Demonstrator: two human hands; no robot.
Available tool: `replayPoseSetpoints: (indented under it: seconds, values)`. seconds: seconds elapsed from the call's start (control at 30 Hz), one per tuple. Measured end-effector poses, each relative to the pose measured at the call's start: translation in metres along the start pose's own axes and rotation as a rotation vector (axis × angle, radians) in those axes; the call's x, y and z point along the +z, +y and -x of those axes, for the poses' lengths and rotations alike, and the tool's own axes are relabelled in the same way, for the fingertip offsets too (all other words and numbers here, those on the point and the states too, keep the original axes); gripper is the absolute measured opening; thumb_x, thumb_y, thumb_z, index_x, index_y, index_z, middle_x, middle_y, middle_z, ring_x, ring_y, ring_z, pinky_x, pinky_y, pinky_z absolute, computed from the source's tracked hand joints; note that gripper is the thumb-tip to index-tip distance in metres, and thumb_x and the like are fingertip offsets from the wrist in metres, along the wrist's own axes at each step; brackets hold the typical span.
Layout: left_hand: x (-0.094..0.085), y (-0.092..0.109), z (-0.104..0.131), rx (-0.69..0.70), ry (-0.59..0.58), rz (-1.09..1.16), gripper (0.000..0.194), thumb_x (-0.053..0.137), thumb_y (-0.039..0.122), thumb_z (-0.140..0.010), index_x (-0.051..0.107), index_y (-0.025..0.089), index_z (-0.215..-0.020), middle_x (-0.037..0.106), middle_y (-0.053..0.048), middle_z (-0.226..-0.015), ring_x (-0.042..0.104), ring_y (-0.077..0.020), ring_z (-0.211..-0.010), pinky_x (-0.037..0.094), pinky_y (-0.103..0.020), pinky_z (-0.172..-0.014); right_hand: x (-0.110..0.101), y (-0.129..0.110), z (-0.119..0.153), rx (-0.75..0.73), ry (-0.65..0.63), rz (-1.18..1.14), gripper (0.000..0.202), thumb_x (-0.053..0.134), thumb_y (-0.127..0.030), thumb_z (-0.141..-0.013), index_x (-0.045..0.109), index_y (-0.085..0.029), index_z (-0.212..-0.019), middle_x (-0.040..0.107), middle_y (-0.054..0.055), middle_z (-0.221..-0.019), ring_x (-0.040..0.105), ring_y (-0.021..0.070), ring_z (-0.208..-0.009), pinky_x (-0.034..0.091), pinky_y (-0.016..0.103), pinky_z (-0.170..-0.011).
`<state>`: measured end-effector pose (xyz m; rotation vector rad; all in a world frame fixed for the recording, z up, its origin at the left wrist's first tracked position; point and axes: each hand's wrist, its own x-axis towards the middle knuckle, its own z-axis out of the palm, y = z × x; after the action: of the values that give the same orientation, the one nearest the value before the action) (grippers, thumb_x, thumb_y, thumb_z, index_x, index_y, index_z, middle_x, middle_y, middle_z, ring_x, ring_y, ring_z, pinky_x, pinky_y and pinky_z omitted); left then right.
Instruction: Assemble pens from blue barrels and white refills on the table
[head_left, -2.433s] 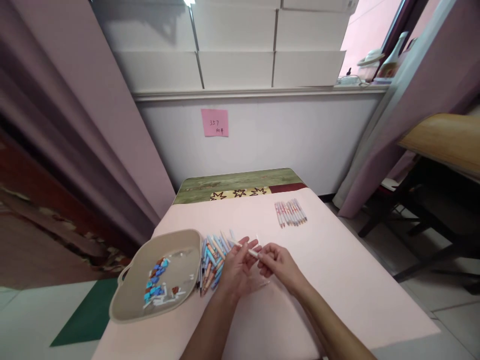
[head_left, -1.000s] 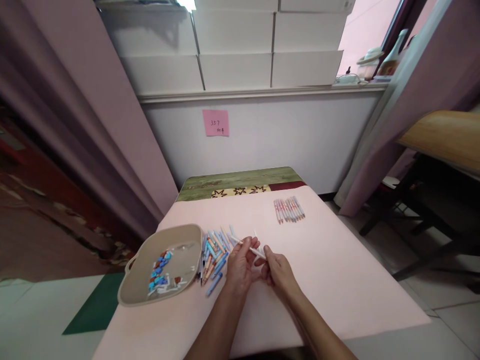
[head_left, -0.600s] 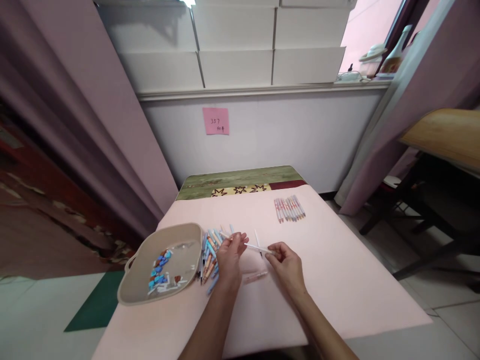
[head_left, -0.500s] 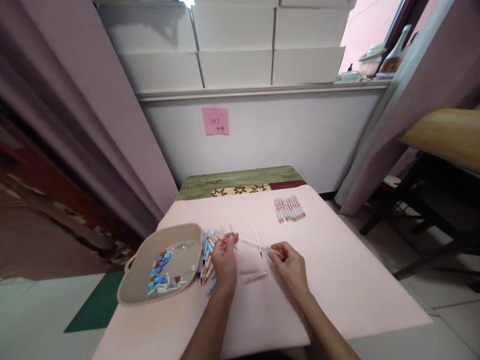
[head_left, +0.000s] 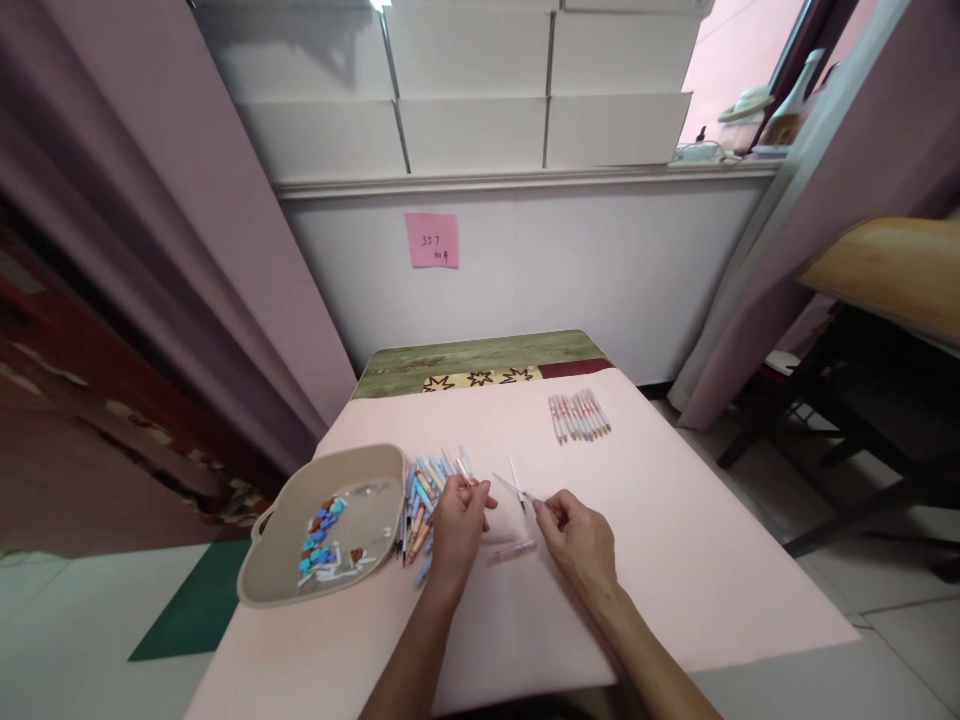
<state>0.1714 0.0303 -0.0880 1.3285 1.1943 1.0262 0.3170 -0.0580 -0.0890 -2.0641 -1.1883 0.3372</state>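
Observation:
My right hand is closed, its thumb and fingertips pinching a slim, pale pen refill that points left toward my other hand. My left hand has its fingers drawn together beside the pen pile; what it holds, if anything, is mostly hidden. Between the hands, a second white refill with a dark tip lies on the table, partly crossed by the held one. A clear pinkish pen barrel rests nearer me. Blue and orange pen parts are heaped left of my left hand.
A beige basket at the left holds blue, brown and white small pieces. A row of several assembled pens lies at the back right. The pink-covered table meets the wall, which bears a pink note.
The left hand has turned and shifted slightly right, off the end of the pale piece between the hands. My right hand keeps its pinch, and the piece now slants more steeply.

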Motion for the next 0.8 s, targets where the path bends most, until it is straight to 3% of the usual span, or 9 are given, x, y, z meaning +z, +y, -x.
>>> replayPoseSetpoints:
  seconds: [0.17, 0.33, 0.43, 0.53, 0.7, 0.8]
  values:
    - [0.002, -0.014, 0.002, -0.044, -0.021, -0.101, 0.025, 0.055, 0.045, -0.079, 0.050, 0.020, -0.075, 0.067, -0.002, -0.060, 0.046, -0.0116, -0.037, 0.033, -0.023, -0.041, 0.007, 0.002, 0.004, -0.015, 0.009, 0.012, 0.030, 0.046, -0.046, -0.087, 0.054, -0.024, -0.067, 0.060, -0.002, -0.057, 0.053, 0.0149, -0.052, 0.029, 0.024, -0.052]
    - [-0.002, -0.015, 0.004, 0.048, -0.016, -0.457, 0.024, 0.055, 0.040, -0.079, 0.049, 0.022, -0.064, 0.058, 0.001, -0.048, 0.056, -0.0184, -0.049, 0.033, -0.027, -0.053, 0.002, 0.004, 0.012, -0.037, -0.052, 0.102, 0.025, 0.051, -0.041, -0.083, 0.054, -0.024, -0.066, 0.060, -0.002, -0.057, 0.053, 0.0142, -0.052, 0.027, 0.024, -0.051]
    - [-0.003, -0.011, 0.007, 0.138, 0.023, -0.716, 0.019, 0.054, 0.036, -0.081, 0.051, 0.021, -0.069, 0.062, -0.004, -0.061, 0.060, -0.0215, -0.061, 0.030, -0.028, -0.056, -0.005, 0.005, 0.014, -0.026, -0.038, 0.156, 0.026, 0.052, -0.041, -0.082, 0.054, -0.023, -0.063, 0.058, -0.003, -0.054, 0.052, 0.0141, -0.050, 0.026, 0.024, -0.050]
    - [0.001, -0.007, 0.008, 0.105, -0.004, -0.930, 0.018, 0.048, 0.035, -0.086, 0.054, 0.019, -0.079, 0.067, -0.009, -0.075, 0.064, -0.0238, -0.072, 0.032, -0.030, -0.058, -0.004, 0.000, 0.009, -0.034, -0.011, 0.107, 0.028, 0.050, -0.043, -0.084, 0.057, -0.023, -0.067, 0.060, -0.003, -0.057, 0.054, 0.0137, -0.052, 0.027, 0.023, -0.051]
    - [0.005, 0.001, 0.009, 0.038, 0.002, -1.097, 0.029, 0.041, 0.038, -0.091, 0.055, 0.014, -0.096, 0.070, -0.014, -0.084, 0.067, -0.0268, -0.082, 0.036, -0.031, -0.062, 0.022, -0.014, -0.008, -0.104, -0.033, 0.040, 0.028, 0.050, -0.046, -0.087, 0.066, -0.024, -0.080, 0.068, -0.001, -0.075, 0.059, 0.0130, -0.064, 0.032, 0.023, -0.058]
    - [-0.001, 0.005, 0.010, 0.036, -0.012, -1.125, 0.032, 0.039, 0.041, -0.092, 0.055, 0.014, -0.097, 0.070, -0.014, -0.086, 0.067, -0.0276, -0.084, 0.037, -0.031, -0.063, 0.031, -0.011, -0.014, -0.107, -0.073, 0.039, 0.027, 0.051, -0.046, -0.087, 0.069, -0.026, -0.081, 0.069, -0.001, -0.081, 0.061, 0.0137, -0.069, 0.034, 0.023, -0.061]
